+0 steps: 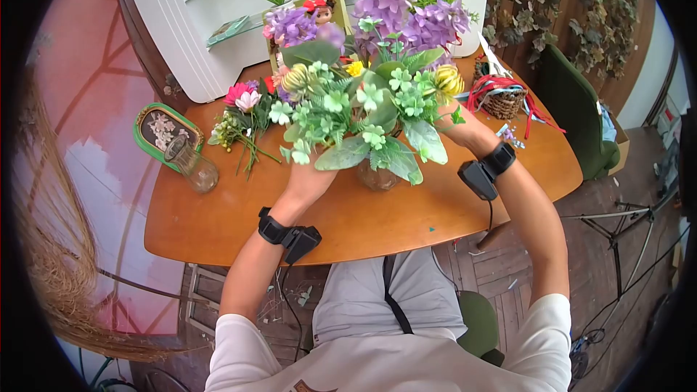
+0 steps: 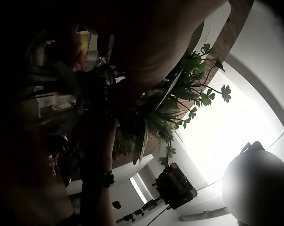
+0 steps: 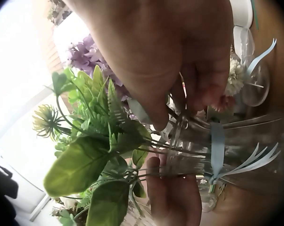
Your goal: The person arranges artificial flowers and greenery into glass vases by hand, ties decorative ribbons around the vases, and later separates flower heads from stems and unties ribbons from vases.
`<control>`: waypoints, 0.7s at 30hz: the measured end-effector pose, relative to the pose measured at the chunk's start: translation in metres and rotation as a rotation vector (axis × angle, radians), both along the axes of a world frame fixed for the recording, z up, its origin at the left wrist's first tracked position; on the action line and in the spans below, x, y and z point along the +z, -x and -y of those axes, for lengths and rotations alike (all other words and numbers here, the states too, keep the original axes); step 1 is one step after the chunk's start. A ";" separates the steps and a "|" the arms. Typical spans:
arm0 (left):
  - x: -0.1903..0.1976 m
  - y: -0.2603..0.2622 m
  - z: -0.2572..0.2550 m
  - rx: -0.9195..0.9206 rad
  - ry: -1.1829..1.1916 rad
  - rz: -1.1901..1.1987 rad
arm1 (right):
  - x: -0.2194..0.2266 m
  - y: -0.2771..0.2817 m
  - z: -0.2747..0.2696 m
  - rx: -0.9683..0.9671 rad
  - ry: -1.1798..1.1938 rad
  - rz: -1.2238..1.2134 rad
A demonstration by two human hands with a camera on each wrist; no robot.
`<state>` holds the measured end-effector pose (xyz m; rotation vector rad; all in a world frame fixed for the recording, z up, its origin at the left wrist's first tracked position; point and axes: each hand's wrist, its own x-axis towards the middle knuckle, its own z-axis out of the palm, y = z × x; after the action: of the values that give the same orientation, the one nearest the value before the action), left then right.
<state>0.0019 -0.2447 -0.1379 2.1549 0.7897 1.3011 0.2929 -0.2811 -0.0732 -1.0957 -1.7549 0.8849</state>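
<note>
1. Green leaves [image 1: 425, 141] spread between the left hand [image 1: 311, 178] and right hand [image 1: 460, 132], stems in a glass vase [image 3: 193, 148].
2. Right-hand fingers bend at the vase's mouth; whether they pinch stems cannot be told.
3. Left hand's grip, beside the vase, is unclear too.
4. Right of the right hand, a basket [image 1: 504, 105] stands on the counter [image 1: 334, 236].

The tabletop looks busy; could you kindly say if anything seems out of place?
Red ribbons trail untidily from the basket onto the tabletop, and a stray green scrap lies near its front edge.
</note>
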 end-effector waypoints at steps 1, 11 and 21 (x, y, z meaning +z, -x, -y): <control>-0.001 0.000 0.001 0.001 -0.007 0.008 | 0.002 0.001 0.005 -0.016 -0.067 -0.012; -0.020 0.004 -0.026 -0.439 0.428 0.387 | 0.018 0.000 0.030 0.013 0.141 0.122; -0.036 0.002 -0.028 -0.399 0.382 0.365 | 0.009 0.007 0.012 -0.178 0.189 -0.088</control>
<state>-0.0005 -0.2165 -0.1736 1.6065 0.3920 1.1710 0.2858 -0.2931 -0.0642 -1.2943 -1.4991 0.9870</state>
